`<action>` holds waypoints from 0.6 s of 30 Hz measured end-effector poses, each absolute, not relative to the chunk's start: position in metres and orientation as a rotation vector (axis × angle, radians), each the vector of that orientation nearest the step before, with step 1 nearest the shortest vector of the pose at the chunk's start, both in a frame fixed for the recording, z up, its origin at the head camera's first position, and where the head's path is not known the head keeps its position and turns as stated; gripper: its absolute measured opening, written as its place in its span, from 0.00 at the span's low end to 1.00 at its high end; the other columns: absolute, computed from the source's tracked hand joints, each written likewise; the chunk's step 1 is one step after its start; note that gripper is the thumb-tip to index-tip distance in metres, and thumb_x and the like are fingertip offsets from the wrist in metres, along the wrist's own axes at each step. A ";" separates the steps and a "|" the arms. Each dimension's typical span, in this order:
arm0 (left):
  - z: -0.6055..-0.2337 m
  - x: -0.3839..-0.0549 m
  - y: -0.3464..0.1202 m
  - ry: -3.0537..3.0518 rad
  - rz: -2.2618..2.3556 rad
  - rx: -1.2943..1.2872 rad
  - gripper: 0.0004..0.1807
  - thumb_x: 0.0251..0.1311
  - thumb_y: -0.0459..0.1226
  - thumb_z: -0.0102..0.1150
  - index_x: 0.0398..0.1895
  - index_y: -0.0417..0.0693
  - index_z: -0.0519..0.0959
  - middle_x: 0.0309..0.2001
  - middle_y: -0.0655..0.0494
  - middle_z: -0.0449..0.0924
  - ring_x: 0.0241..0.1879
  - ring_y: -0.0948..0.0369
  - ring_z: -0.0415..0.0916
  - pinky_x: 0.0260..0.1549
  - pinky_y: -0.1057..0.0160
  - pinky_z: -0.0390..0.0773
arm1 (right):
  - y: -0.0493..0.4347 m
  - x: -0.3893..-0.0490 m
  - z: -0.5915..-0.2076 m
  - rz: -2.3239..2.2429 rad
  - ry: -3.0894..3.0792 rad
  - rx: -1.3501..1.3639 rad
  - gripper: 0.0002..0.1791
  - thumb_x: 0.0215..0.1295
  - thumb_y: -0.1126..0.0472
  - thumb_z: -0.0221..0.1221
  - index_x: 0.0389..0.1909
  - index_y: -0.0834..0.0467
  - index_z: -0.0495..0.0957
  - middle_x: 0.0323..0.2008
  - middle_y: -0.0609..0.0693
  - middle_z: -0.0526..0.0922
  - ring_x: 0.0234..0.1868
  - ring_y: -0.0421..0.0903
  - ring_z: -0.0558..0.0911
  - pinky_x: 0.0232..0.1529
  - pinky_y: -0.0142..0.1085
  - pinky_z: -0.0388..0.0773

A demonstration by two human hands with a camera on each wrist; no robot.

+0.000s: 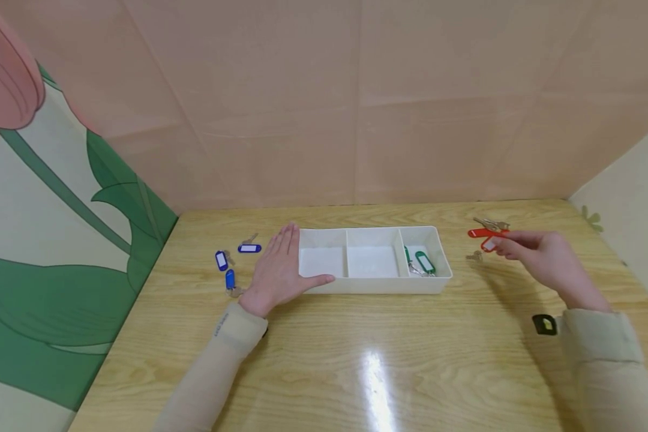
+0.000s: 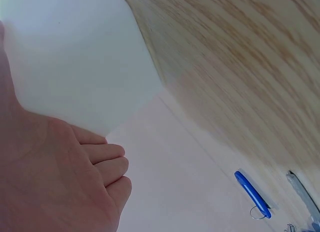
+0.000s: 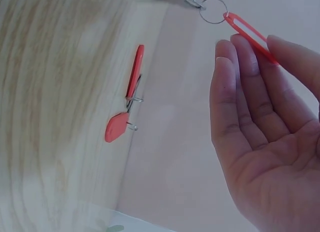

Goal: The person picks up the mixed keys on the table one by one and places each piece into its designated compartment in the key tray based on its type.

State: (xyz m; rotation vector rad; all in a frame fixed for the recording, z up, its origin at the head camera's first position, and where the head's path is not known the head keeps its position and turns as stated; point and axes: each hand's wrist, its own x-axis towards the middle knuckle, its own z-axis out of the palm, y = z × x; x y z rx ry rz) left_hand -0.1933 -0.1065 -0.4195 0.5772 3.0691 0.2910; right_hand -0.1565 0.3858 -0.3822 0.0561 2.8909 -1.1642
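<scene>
A white tray with three compartments stands on the table. My left hand lies flat against its left end, fingers straight, thumb along the front wall. In the left wrist view, the palm is beside the tray's white wall. To the right of the tray, my right hand pinches a red key tag between thumb and fingers. A key hangs from its ring. Close by on the table are two more red key tags, one seen edge-on, the other broader.
Green key tags with keys lie in the tray's right compartment. Left of the tray are three blue key tags with keys. A pink backdrop rises behind the table; patterned panels border the sides.
</scene>
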 end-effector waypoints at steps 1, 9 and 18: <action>-0.420 -0.193 -0.106 3.068 0.287 0.574 0.75 0.47 0.85 0.37 0.81 0.35 0.39 0.81 0.42 0.35 0.79 0.52 0.33 0.76 0.56 0.37 | 0.385 -0.157 -0.382 -1.181 2.896 0.055 0.31 0.73 0.41 0.58 0.60 0.64 0.81 0.42 0.49 0.89 0.36 0.28 0.83 0.33 0.24 0.75; -0.419 -0.193 -0.106 3.059 0.284 0.571 0.75 0.47 0.86 0.36 0.81 0.36 0.39 0.81 0.43 0.34 0.79 0.52 0.32 0.76 0.56 0.37 | 0.380 -0.158 -0.378 -1.230 2.924 0.077 0.34 0.72 0.40 0.59 0.61 0.67 0.79 0.41 0.49 0.90 0.35 0.26 0.82 0.33 0.22 0.76; -0.418 -0.193 -0.106 3.062 0.296 0.576 0.75 0.47 0.85 0.37 0.81 0.35 0.39 0.81 0.43 0.34 0.80 0.52 0.32 0.76 0.56 0.37 | 0.376 -0.157 -0.375 -1.289 2.949 0.102 0.33 0.74 0.40 0.57 0.63 0.65 0.78 0.38 0.43 0.89 0.36 0.26 0.82 0.35 0.19 0.74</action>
